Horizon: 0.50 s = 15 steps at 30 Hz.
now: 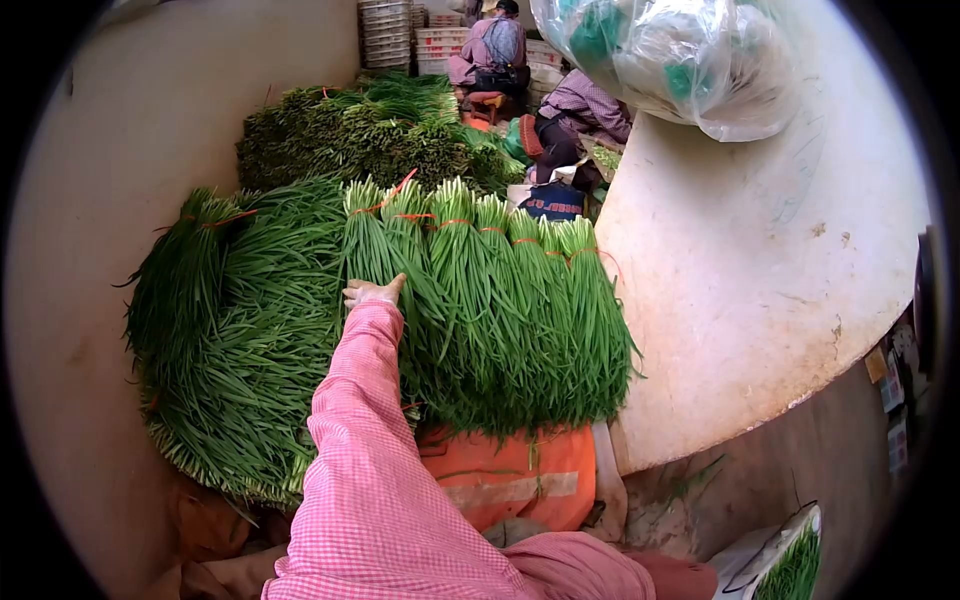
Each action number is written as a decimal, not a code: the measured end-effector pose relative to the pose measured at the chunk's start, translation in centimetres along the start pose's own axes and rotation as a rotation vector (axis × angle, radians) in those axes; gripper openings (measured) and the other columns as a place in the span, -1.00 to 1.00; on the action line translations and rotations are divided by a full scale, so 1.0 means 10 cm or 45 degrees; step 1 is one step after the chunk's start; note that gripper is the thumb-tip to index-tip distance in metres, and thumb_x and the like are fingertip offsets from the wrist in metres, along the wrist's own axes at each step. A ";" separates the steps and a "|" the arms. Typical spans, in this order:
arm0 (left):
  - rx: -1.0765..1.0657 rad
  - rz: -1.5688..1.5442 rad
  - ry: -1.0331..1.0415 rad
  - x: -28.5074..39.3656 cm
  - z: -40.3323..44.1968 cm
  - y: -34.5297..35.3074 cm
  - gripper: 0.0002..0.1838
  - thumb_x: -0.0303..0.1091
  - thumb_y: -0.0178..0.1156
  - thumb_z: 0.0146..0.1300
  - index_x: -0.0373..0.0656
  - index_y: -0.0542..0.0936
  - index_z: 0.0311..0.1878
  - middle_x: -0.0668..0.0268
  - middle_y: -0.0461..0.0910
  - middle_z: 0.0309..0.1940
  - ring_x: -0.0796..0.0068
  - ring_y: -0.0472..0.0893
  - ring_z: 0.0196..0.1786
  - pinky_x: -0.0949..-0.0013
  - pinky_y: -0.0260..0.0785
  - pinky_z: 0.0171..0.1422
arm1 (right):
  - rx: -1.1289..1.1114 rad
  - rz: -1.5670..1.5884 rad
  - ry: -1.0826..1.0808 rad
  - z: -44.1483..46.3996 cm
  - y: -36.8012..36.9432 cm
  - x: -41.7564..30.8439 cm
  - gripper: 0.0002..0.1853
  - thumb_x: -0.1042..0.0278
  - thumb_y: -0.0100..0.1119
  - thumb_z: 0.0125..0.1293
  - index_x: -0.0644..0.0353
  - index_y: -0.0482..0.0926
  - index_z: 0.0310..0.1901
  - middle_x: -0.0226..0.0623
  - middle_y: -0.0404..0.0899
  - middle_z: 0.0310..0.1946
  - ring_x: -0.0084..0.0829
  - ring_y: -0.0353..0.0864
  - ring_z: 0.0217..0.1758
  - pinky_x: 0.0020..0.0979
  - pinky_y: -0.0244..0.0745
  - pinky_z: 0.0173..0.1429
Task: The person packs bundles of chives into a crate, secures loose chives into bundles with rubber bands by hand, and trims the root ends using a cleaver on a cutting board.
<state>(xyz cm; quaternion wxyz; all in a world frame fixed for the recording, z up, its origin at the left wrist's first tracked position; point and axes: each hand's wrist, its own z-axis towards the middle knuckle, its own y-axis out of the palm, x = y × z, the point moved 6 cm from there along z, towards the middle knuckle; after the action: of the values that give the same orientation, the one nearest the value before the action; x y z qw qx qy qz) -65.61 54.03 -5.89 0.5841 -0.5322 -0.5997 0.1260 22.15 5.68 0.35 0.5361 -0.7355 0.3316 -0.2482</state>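
Wall (200,95) | crates (386,35), seemingly plastic | bag (715,75) partly hides panel (740,290) | hand (374,292) on greens (490,320)

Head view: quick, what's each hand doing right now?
Left hand: open, thumb spread, over the green stalks; no firm hold visible.
Right hand: out of view, cannot be told.

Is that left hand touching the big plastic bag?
Apart. The head view shows the left hand low and left of the plastic bag, with tied chive bundles showing in the wide gap between them.
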 end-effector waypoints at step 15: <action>0.106 0.093 0.325 0.38 0.63 -0.51 -0.62 -0.45 0.10 -0.07 -0.20 0.54 -0.08 0.02 0.49 -0.03 0.12 0.44 0.11 0.31 0.25 0.20 | -0.039 0.297 0.152 -0.09 0.57 0.63 -0.65 0.42 0.05 0.17 0.30 0.44 0.02 -0.31 0.47 -0.30 -0.47 0.40 -0.26 -0.49 0.28 -0.17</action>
<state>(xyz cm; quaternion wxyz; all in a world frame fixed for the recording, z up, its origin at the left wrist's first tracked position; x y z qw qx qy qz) -72.39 57.89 -1.64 0.6723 -0.5407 -0.4949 0.1035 24.33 -0.80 -4.74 0.5295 -0.6838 0.4500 -0.2223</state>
